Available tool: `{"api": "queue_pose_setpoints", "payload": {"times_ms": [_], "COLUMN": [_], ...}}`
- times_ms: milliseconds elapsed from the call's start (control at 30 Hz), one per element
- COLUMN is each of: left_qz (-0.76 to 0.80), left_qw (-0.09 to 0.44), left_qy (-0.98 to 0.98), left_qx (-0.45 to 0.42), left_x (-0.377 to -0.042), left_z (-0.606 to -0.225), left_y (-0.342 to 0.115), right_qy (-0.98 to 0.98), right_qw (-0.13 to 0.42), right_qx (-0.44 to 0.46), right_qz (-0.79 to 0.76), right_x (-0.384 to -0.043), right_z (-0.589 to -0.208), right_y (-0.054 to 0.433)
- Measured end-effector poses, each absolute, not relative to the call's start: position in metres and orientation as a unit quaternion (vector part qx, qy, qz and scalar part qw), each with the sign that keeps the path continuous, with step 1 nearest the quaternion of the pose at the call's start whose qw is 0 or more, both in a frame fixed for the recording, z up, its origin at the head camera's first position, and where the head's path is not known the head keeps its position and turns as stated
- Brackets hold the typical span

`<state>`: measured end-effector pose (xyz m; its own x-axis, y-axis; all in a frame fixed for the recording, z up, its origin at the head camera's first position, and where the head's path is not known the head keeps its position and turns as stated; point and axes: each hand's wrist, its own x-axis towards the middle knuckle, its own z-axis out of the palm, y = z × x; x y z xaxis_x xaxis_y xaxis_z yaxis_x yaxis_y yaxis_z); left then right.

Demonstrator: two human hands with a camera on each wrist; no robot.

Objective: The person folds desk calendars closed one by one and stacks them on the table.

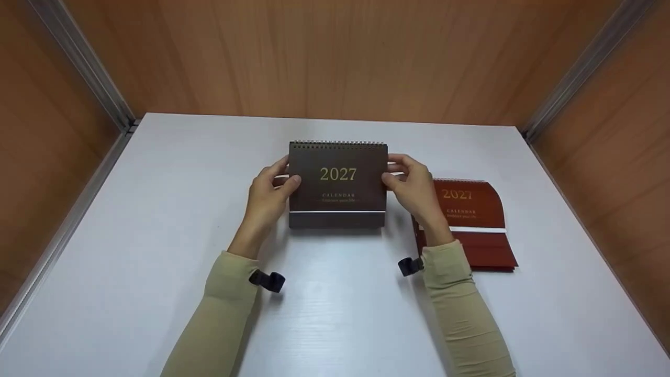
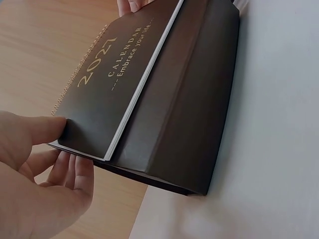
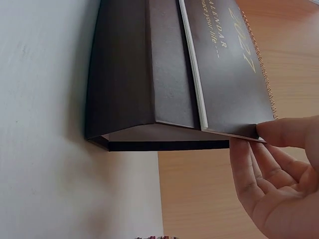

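A dark brown desk calendar (image 1: 337,186) with gold "2027" lettering and a wire spiral along its top is held by both hands at the middle of the table. On its left edge my left hand (image 1: 269,196) pinches it, thumb on the cover and fingers behind. My right hand (image 1: 413,188) grips the opposite edge in the same way. In the left wrist view the calendar (image 2: 129,69) shows its page block above a folded base. The right wrist view shows the hollow side of the calendar's (image 3: 172,114) stand, with the right thumb on the cover's corner.
A red 2027 desk calendar (image 1: 489,248) stands on the white table (image 1: 157,220) to the right, partly hidden behind the right hand and forearm. Wooden panels (image 1: 340,57) with metal corner posts (image 1: 86,63) enclose the table at the back and sides.
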<state>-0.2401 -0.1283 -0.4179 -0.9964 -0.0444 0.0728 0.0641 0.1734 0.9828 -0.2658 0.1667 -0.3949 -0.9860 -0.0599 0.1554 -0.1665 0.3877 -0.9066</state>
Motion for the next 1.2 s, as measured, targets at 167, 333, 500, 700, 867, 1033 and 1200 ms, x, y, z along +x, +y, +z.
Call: {"api": "queue_pose_setpoints", "payload": {"times_ms": [167,333,500,700,867,1033,1200], "left_qz": [-0.647,-0.642,-0.63,-0.625,-0.629,-0.634,-0.644], "left_qw": [0.046,0.044,0.041,0.037,0.03,0.016,0.004], "left_qy": [-0.761,-0.765,-0.775,-0.779,-0.776,-0.772,-0.765], "left_qx": [-0.011,-0.008,-0.016,-0.03,-0.031,-0.027,-0.024], "left_x": [-0.241,-0.241,-0.242,-0.243,-0.242,-0.242,-0.244], "left_z": [-0.422,-0.425,-0.427,-0.428,-0.429,-0.43,-0.432], "left_y": [-0.127,-0.128,-0.128,-0.128,-0.127,-0.126,-0.126], "right_qy": [-0.842,-0.845,-0.849,-0.851,-0.844,-0.841,-0.838], "right_qw": [0.068,0.072,0.083,0.097,0.097,0.085,0.07], "right_qx": [0.065,0.06,0.064,0.075,0.084,0.092,0.091], "right_qz": [0.531,0.526,0.517,0.511,0.52,0.527,0.533], "right_x": [-0.266,-0.267,-0.267,-0.267,-0.269,-0.271,-0.272], "right_z": [-0.397,-0.4,-0.401,-0.403,-0.406,-0.409,-0.412], "right_y": [0.166,0.164,0.163,0.163,0.162,0.162,0.16]}}
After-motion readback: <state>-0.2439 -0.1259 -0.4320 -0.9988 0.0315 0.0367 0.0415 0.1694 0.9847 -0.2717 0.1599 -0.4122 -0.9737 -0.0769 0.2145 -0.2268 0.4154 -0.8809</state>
